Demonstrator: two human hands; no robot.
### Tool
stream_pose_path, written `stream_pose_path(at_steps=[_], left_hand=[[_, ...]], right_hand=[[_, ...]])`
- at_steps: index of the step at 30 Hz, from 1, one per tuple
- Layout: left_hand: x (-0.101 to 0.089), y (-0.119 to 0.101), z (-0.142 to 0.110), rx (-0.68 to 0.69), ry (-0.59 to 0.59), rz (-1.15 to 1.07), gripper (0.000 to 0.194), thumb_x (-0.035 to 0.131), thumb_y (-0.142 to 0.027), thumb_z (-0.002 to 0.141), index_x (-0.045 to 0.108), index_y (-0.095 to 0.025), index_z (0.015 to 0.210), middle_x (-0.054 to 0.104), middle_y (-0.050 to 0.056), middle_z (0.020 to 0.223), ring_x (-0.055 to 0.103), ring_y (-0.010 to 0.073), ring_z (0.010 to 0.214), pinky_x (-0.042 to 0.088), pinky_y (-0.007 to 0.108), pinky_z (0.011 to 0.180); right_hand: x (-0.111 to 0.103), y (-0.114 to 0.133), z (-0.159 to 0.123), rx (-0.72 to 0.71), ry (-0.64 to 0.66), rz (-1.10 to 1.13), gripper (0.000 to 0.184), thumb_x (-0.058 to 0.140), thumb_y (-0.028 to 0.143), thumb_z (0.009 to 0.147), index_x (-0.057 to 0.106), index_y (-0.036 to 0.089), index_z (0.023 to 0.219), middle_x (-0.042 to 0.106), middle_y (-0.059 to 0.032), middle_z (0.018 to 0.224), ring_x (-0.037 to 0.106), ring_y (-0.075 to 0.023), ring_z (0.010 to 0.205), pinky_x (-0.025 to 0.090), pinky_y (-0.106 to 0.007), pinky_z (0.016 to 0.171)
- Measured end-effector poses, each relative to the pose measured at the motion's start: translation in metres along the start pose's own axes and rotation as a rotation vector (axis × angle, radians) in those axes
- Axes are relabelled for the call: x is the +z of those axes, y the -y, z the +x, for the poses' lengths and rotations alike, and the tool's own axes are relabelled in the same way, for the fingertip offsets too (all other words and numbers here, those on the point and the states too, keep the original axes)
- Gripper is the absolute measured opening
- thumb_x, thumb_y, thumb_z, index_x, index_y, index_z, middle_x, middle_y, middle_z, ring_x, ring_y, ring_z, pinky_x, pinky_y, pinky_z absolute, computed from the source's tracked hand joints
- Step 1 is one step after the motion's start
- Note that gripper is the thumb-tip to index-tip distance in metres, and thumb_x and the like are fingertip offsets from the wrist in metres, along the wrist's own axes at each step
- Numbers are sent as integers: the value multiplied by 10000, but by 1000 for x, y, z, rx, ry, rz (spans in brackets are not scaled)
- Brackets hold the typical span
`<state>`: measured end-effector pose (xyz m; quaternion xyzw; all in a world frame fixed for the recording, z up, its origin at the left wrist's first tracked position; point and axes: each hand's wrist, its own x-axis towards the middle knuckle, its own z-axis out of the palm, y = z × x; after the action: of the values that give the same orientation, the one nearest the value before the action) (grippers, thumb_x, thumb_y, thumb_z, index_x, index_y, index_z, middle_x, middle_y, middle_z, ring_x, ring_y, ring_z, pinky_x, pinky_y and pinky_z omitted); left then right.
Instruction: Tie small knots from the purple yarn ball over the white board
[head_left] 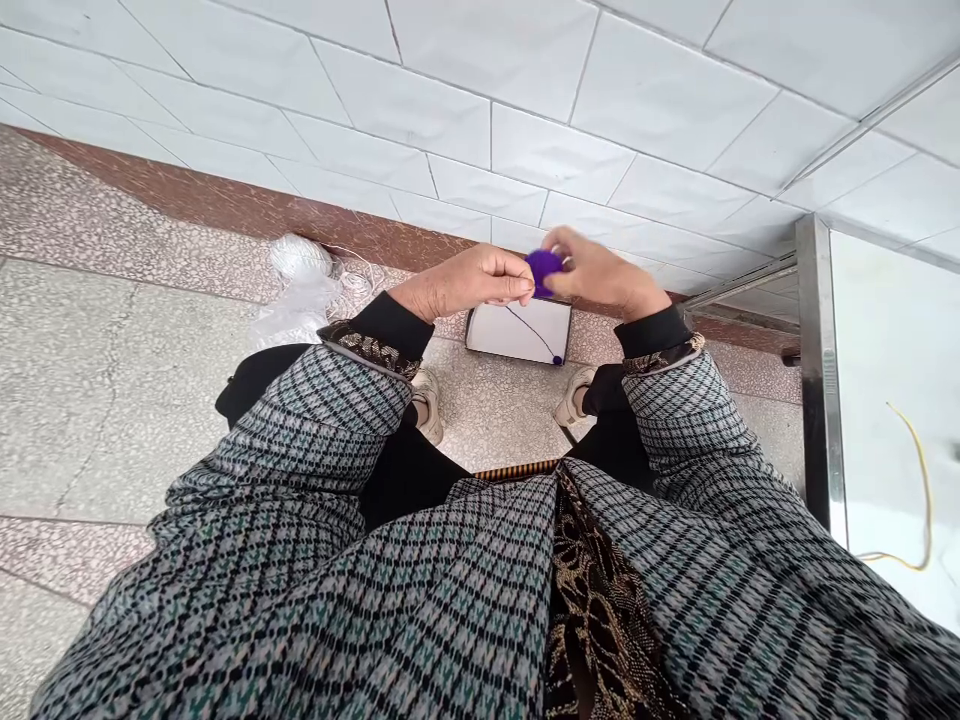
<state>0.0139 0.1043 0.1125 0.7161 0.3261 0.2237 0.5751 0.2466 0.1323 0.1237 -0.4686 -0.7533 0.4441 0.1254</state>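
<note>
A small round bundle of purple yarn (543, 270) is held up between my hands, in front of the tiled wall. My right hand (604, 275) has its thumb and fingers closed around the right side of it. On the other side, my left hand (480, 278) pinches thumb against fingers at the bundle's edge. Whether a hook or needle is in either hand, I cannot make out. Below, a shallow white box (514, 328) lies on the floor. Inside it, a dark purple strand slants down to a tiny ball of yarn (557, 359) in the near right corner.
On the floor to the left are a white ball of yarn (300, 258) and a crumpled clear plastic bag (300, 305). My shoes (427, 405) flank the box. A metal-framed white table (892, 380) stands at the right, with a yellow cord (927, 490) on it.
</note>
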Motion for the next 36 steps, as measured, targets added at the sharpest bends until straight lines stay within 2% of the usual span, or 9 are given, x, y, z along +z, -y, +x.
stream_pose_path(at_steps=[4, 11, 16, 20, 23, 27, 31, 33, 36], left_hand=[[-5, 7, 1, -18, -163, -16, 274, 689, -275, 939, 657, -165, 689, 545, -15, 597, 477, 92, 561, 421, 247, 618], [-1, 13, 7, -51, -129, 0, 261, 668, -278, 939, 678, -182, 697, 531, -10, 589, 451, 93, 543, 379, 242, 577], [0, 0, 3, -28, 57, 80, 213, 710, -303, 885, 710, -189, 704, 574, 0, 615, 504, 111, 587, 417, 257, 623], [-6, -2, 0, -31, -52, 102, 147, 705, -257, 869, 732, -168, 754, 637, 8, 693, 579, 121, 674, 474, 261, 720], [-12, 6, 0, -50, -200, 70, 172, 683, -258, 897, 714, -151, 765, 582, -1, 668, 557, 120, 666, 479, 273, 731], [-12, 15, 3, -74, -255, 51, 201, 639, -265, 927, 696, -169, 760, 487, -19, 607, 474, 113, 592, 453, 279, 683], [-5, 5, 3, -43, -3, 128, 158, 677, -265, 871, 720, -181, 744, 602, 4, 665, 537, 121, 635, 457, 270, 697], [-3, -2, 2, -21, 53, 162, 136, 688, -270, 852, 733, -182, 759, 638, 3, 692, 579, 127, 683, 466, 262, 729], [-7, -4, 0, -34, -75, 182, 144, 665, -273, 861, 739, -164, 804, 650, 1, 716, 609, 137, 747, 483, 268, 796]], right_hand=[[-4, -3, -11, -247, 397, 277, 540, 871, 433, 741, 569, 214, 1132, 677, -28, 1015, 617, -180, 888, 519, -310, 778], [-4, 2, -4, -224, -263, 769, 668, 831, 661, 730, 557, 270, 1196, 619, -28, 995, 588, -180, 819, 575, -345, 790], [4, 1, 7, -61, -350, 547, 480, 804, 484, 806, 538, 251, 1130, 626, -20, 993, 579, -165, 783, 596, -334, 771], [4, -4, 0, -56, 21, 205, 457, 835, 414, 814, 577, 211, 1132, 662, -47, 992, 618, -200, 907, 576, -314, 756], [0, -2, -9, -219, 334, 312, 534, 835, 498, 793, 565, 211, 1154, 657, -51, 1011, 618, -191, 897, 557, -297, 717], [-5, 0, -5, -340, -130, 807, 550, 774, 620, 790, 493, 265, 1103, 556, 2, 930, 532, -140, 712, 547, -286, 669], [-1, -5, 10, -139, -467, 766, 469, 721, 522, 877, 418, 284, 1145, 554, 3, 940, 532, -139, 691, 568, -298, 711], [4, -7, 11, 25, -366, 536, 503, 771, 431, 849, 431, 265, 1180, 585, -3, 954, 540, -140, 683, 546, -290, 660], [8, -5, 3, -14, 82, 288, 510, 836, 367, 809, 530, 235, 1194, 643, -30, 1001, 609, -173, 824, 566, -291, 710]])
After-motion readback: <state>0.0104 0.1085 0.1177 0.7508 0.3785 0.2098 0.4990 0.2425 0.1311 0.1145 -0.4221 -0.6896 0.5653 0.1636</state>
